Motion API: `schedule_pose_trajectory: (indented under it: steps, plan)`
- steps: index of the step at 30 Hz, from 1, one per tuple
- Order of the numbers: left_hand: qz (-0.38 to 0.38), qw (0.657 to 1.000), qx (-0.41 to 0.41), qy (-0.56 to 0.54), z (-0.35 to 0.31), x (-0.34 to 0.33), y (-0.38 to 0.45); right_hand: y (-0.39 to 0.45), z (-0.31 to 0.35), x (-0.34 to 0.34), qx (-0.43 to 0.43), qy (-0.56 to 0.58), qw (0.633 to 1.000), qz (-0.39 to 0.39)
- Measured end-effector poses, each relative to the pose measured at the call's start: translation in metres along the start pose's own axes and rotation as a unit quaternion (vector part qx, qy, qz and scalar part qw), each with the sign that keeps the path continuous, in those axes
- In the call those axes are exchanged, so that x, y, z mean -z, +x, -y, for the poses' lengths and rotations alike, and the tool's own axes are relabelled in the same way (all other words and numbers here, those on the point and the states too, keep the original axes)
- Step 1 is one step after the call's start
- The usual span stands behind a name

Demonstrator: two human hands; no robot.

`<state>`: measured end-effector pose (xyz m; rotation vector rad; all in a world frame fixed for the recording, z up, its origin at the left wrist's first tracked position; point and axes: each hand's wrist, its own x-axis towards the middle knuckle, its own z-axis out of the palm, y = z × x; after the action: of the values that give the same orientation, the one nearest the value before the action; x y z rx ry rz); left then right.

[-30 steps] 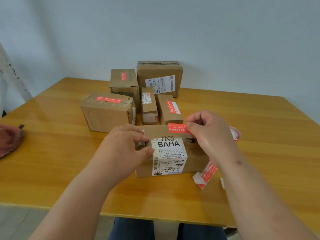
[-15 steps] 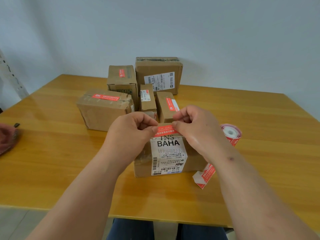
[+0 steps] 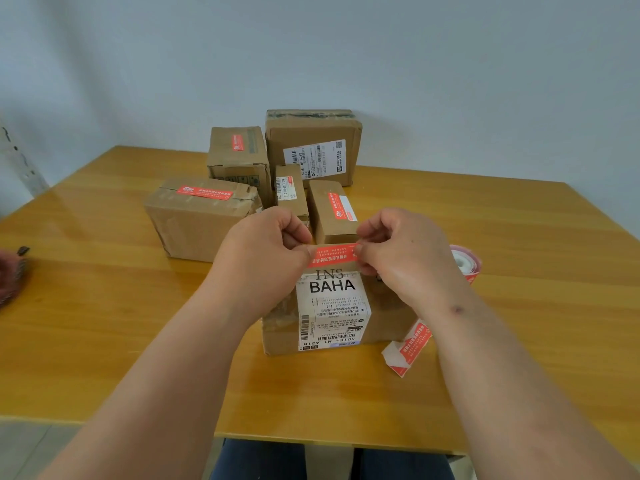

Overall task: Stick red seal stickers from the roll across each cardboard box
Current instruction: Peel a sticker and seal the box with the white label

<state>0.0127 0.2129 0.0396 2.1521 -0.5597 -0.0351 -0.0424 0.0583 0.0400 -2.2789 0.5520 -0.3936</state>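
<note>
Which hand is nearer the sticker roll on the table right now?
Right. The right hand pinches the red sticker's end over the box, just left of the sticker roll. The left hand pinches the far end, farther away.

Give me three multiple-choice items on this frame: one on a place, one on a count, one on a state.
1. Where does the sticker roll lie?
A. right of the near box
B. on the back boxes
C. off the table

2. How many boxes behind the near one show a red sticker on top?
A. one
B. three
C. five

3. How is the red sticker held?
A. flat on the table
B. pinched at both ends by the left hand and right hand
C. uncut on the roll

Answers: 1 A, roll beside the box; 2 B, three red strips visible; 3 B, fingers grip each end.
</note>
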Motion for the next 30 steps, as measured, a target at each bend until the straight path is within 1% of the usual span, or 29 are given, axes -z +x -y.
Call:
schedule_pose_trajectory:
  steps: [4,6,9,12,16,19,26,30]
  plan:
    - [0.005,1.0,0.004,0.006,-0.001,0.004,0.001,-0.002,0.001,0.006,-0.033,0.061,0.998,0.012]
    - [0.021,1.0,0.015,0.017,-0.001,0.006,0.002,-0.002,0.002,0.008,-0.035,0.064,0.997,0.016]
    - [0.056,0.996,0.036,0.051,-0.002,0.007,0.004,-0.003,0.004,0.006,-0.016,0.008,1.0,0.019]
    - [0.074,0.99,0.035,0.116,-0.006,0.005,0.006,-0.003,0.005,0.001,0.007,-0.054,0.998,0.025]
    - [0.066,0.977,0.033,0.199,-0.01,0.0,0.008,-0.005,0.008,-0.004,0.028,-0.124,0.992,0.024]
    - [0.057,0.969,0.026,0.24,-0.011,-0.003,0.009,-0.008,0.01,-0.005,0.041,-0.144,0.989,0.023]
    - [0.038,0.962,0.022,0.27,-0.012,-0.009,0.008,-0.013,0.012,-0.007,0.059,-0.171,0.983,0.024]
    - [0.045,0.962,0.028,0.269,-0.011,-0.012,0.009,-0.014,0.011,-0.008,0.073,-0.181,0.98,0.018]
